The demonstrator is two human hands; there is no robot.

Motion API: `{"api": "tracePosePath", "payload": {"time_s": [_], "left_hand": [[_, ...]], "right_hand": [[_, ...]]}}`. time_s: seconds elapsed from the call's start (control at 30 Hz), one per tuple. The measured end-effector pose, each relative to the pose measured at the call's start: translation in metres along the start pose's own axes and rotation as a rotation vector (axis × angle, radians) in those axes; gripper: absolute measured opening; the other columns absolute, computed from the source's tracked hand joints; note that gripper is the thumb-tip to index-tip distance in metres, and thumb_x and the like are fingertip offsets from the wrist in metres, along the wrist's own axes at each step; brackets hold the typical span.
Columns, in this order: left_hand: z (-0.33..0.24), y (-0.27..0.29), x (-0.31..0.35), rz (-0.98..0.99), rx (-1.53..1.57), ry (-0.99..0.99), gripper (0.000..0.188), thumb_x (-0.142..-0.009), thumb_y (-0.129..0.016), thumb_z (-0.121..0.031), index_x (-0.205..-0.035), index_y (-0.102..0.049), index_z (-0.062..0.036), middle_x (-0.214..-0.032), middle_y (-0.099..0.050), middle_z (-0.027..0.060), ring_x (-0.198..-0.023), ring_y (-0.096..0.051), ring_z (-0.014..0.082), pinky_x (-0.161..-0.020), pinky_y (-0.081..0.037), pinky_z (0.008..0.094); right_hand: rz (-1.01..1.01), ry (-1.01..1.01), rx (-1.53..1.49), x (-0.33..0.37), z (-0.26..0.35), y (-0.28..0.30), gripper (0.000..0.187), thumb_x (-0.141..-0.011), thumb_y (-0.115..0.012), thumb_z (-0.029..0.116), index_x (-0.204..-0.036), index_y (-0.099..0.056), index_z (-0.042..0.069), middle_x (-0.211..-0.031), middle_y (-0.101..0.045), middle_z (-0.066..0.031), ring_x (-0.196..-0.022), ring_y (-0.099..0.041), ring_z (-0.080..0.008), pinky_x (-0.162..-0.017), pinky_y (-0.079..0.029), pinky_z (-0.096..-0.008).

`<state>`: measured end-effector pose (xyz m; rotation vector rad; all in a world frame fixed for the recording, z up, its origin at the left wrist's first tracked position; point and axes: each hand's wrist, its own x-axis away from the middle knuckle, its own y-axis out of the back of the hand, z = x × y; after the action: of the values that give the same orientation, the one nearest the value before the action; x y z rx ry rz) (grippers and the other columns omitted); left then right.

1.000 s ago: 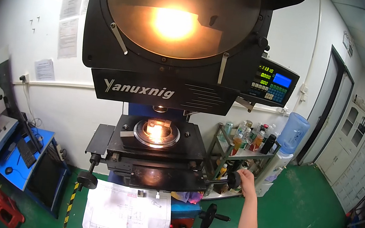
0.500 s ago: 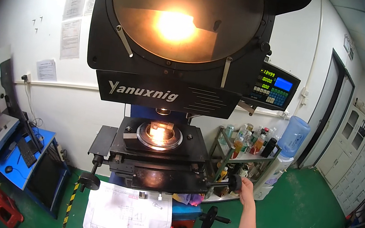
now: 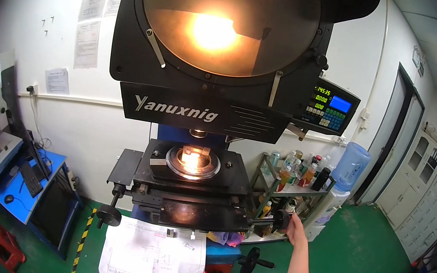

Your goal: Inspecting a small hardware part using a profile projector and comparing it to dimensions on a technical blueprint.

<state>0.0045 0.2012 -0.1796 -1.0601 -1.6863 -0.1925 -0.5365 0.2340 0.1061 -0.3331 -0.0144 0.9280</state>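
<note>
My right hand is closed on the black handwheel at the right end of the stage of an optical profile projector. A round glass plate in a metal ring sits on the black stage, lit from below. On the glass lies a small metal block, its details washed out by the glare. Above, the big round screen shows a bright spot and dark shadow shapes. A digital readout with green digits hangs to its right. My left hand is out of view.
A paper drawing hangs below the stage, beside a crank handwheel. Another handwheel is at the stage's left. A bottle shelf and a water dispenser stand right; a blue desk and red stool left.
My right hand keeps its hold on the handwheel, its fingers slightly shifted. The top number on the readout has changed. The whole view has moved slightly.
</note>
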Motion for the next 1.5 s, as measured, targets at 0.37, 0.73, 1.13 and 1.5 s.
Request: {"api": "tracePosePath", "payload": {"time_s": [0.37,0.73,1.13,1.5], "left_hand": [[-0.0028,-0.0040,0.0048,0.070,0.000,-0.029,0.013,-0.076,-0.033,-0.011,-0.075,-0.045,-0.0069,-0.061,-0.040,0.0009,-0.051,-0.039,0.0120,-0.042,-0.036,0.0211],[-0.0043,-0.0007,0.0035,0.066,-0.010,-0.009,0.009,-0.072,-0.037,-0.010,-0.075,-0.045,-0.0086,-0.057,-0.040,-0.0005,-0.043,-0.038,0.0109,-0.037,-0.033,0.0209],[-0.0040,0.0001,0.0054,0.033,0.031,-0.004,0.017,-0.072,-0.036,-0.006,-0.087,-0.043,-0.0020,-0.064,-0.037,0.0005,-0.052,-0.036,0.0108,-0.044,-0.036,0.0201],[-0.0076,0.0007,0.0010,-0.009,0.097,0.018,0.017,-0.070,-0.037,-0.006,-0.085,-0.043,-0.0011,-0.060,-0.037,-0.0002,-0.047,-0.037,0.0104,-0.039,-0.035,0.0187]], "right_hand": [[0.056,0.032,-0.032,-0.0013,-0.0041,0.0025,0.043,-0.070,-0.054,0.030,-0.098,-0.046,-0.003,-0.081,-0.057,-0.0080,-0.065,-0.057,-0.0150,-0.049,-0.048,-0.0250],[0.046,0.066,-0.071,-0.0008,-0.0075,-0.0005,0.052,-0.064,-0.056,0.026,-0.105,-0.043,-0.002,-0.092,-0.053,-0.0087,-0.076,-0.055,-0.0156,-0.062,-0.048,-0.0276],[0.081,0.033,-0.116,0.0003,-0.0044,-0.0023,0.047,-0.063,-0.060,0.021,-0.103,-0.045,0.001,-0.090,-0.053,-0.0062,-0.079,-0.054,-0.0155,-0.067,-0.046,-0.0277],[0.135,0.082,-0.142,0.0018,-0.0029,-0.0062,0.050,-0.061,-0.059,0.019,-0.104,-0.044,-0.001,-0.092,-0.052,-0.0085,-0.083,-0.054,-0.0175,-0.073,-0.045,-0.0287]]}}
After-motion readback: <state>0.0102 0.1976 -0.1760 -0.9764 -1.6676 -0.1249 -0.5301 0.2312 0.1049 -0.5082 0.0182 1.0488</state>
